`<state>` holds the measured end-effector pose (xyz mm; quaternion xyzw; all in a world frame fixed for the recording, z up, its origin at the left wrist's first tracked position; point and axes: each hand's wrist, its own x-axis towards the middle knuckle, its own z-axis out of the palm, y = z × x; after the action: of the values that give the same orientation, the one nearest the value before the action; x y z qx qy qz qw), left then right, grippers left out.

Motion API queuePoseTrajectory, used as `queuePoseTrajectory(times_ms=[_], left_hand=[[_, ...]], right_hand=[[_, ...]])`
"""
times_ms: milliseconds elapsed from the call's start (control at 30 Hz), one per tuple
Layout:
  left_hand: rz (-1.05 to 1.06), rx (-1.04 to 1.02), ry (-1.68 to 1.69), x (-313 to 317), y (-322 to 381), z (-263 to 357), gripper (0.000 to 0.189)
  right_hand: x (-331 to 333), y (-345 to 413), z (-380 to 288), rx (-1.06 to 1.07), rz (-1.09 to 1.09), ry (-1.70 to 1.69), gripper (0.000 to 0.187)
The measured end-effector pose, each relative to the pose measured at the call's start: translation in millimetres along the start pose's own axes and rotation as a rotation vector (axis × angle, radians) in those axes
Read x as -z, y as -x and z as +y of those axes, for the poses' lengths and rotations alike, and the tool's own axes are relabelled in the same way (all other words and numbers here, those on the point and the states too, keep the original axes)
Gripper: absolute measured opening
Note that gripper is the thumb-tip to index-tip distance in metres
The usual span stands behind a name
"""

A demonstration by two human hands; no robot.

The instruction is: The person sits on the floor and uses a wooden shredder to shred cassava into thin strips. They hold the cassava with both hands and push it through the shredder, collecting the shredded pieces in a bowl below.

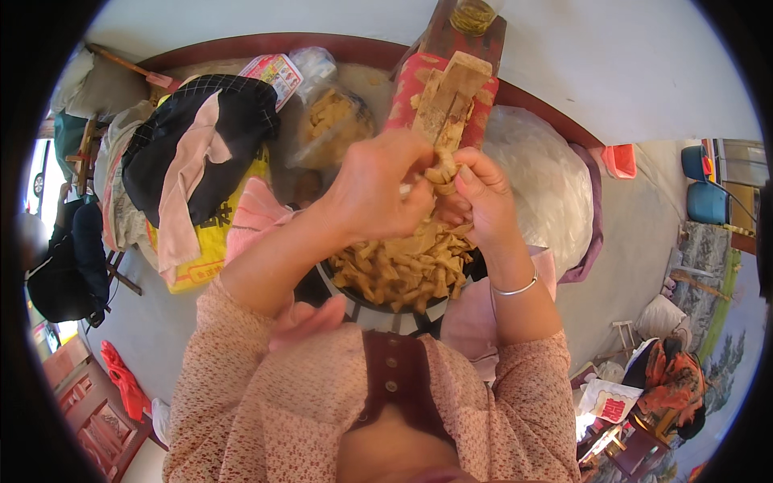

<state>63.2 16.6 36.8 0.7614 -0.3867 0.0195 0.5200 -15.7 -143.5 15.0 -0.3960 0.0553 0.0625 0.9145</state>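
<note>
My left hand (pixel 386 187) and my right hand (pixel 483 196) meet above a heap of tan, folded strip-like pieces (pixel 404 259) in a dark round container. Between their fingertips they hold one curled tan piece (pixel 442 171). Something small and white shows at my left fingers; what it is I cannot tell. A bangle circles my right wrist. Just beyond the hands, a grooved wooden block (pixel 453 90) lies on a red patterned cloth (pixel 413 78) over a narrow wooden bench (pixel 435 30). The block's near end is partly hidden by the hands.
A clear bag of tan pieces (pixel 332 118) lies left of the bench. Farther left are black fabric (pixel 241 121), a pink cloth (pixel 190 181) and a yellow bag (pixel 196 259). A large translucent plastic bag (pixel 543 181) stands at right. A jar (pixel 473 18) sits on the bench's far end.
</note>
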Motion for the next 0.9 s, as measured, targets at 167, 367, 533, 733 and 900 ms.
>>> queuePoseTrajectory(times_ms=[167,367,533,733,900], left_hand=[[-0.142,0.01,-0.07,8,-5,7,0.022],[-0.477,0.793,0.93,19,-11,6,0.04],[-0.473,0.747,1.436,34,-4,7,0.038],[-0.517,0.339,0.51,41,-14,-15,0.049],[-0.285,0.063,-0.059,35,-9,-16,0.035]], right_hand=[[0,-2,-2,0.024,-0.018,0.175,0.02],[-4,-3,-6,0.197,-0.05,0.51,0.031],[4,15,-41,0.323,-0.155,0.817,0.017],[22,6,-30,0.28,-0.048,0.764,0.014],[17,6,-24,0.096,0.014,0.752,0.014]])
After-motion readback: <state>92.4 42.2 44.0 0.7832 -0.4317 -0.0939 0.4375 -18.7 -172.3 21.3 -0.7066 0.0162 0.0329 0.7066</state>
